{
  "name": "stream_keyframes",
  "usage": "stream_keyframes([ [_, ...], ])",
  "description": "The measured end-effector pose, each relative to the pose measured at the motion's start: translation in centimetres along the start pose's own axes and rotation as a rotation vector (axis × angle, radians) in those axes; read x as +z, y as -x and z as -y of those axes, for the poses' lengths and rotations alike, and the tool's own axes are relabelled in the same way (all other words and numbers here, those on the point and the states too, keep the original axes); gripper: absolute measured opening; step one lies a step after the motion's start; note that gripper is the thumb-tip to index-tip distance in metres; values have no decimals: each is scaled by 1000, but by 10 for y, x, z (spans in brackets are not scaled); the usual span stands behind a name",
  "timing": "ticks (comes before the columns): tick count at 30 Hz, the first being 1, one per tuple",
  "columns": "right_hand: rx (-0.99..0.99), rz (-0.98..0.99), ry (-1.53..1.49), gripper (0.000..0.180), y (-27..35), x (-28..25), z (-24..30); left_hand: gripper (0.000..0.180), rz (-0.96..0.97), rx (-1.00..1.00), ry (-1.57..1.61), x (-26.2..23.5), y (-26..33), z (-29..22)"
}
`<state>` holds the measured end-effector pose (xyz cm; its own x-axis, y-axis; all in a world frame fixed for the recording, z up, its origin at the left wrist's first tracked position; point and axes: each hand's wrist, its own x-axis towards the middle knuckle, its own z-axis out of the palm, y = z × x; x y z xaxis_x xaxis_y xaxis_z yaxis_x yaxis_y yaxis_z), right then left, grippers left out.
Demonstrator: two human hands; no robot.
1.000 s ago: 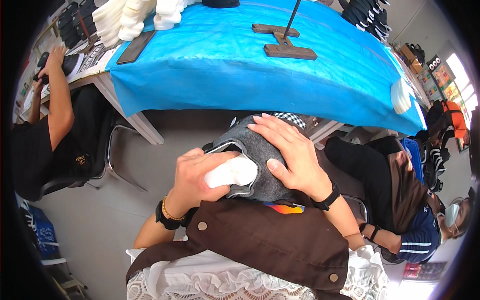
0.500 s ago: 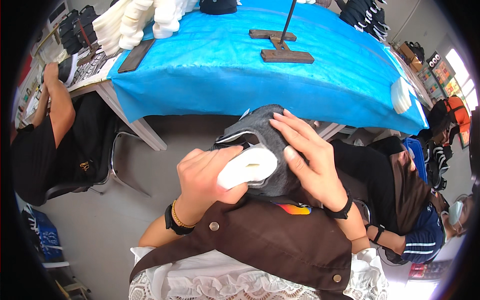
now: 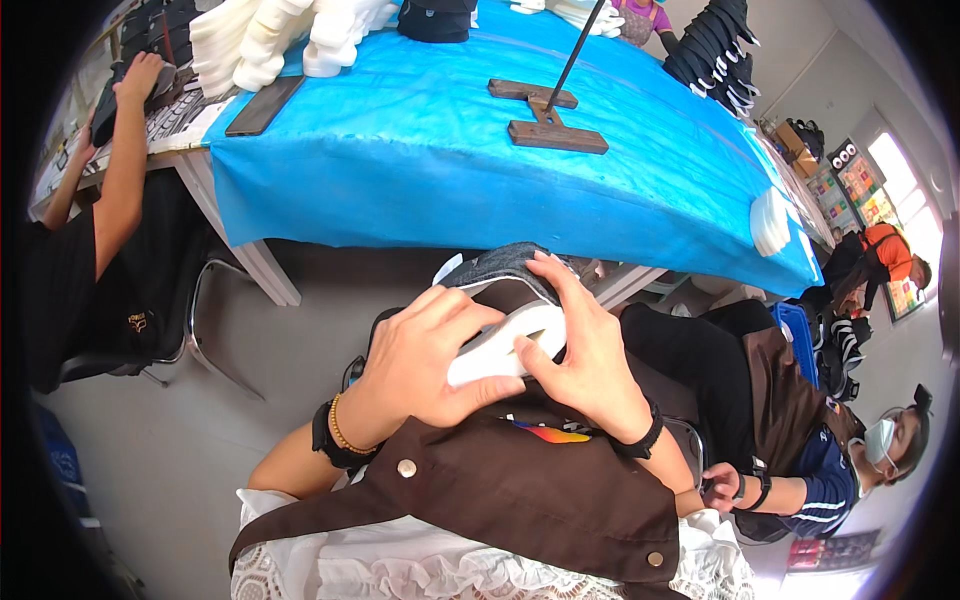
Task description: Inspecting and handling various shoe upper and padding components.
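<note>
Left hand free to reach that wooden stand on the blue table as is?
Probably not right away. The left hand is pressed on the white foam piece at the lap, and the wooden stand sits far back on the blue table, though nothing blocks the way.

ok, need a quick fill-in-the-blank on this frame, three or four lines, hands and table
1. Both hands, left hand and right hand, grip a white ____ insole.
2. It goes into a ____ shoe upper.
3. The table wears a ____ cover.
4. A wooden stand rests on the ____.

Missing words: foam; grey; blue; table
</note>
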<state>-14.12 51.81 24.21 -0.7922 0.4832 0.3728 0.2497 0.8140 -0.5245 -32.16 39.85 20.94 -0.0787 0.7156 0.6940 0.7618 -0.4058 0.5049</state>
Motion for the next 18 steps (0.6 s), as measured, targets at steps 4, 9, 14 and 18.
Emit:
stream_keyframes([
  [4,-52,66,25,76,1,-1,2,41,21,-153,-43,-3,11,-2],
  [9,-116,92,50,85,3,2,2,32,33,-209,-64,0,10,-3],
  [14,-124,87,39,87,5,5,2,25,-104,-77,-223,16,10,-9],
  [18,-183,82,53,89,7,7,2,22,-157,-55,-267,22,10,-5],
])
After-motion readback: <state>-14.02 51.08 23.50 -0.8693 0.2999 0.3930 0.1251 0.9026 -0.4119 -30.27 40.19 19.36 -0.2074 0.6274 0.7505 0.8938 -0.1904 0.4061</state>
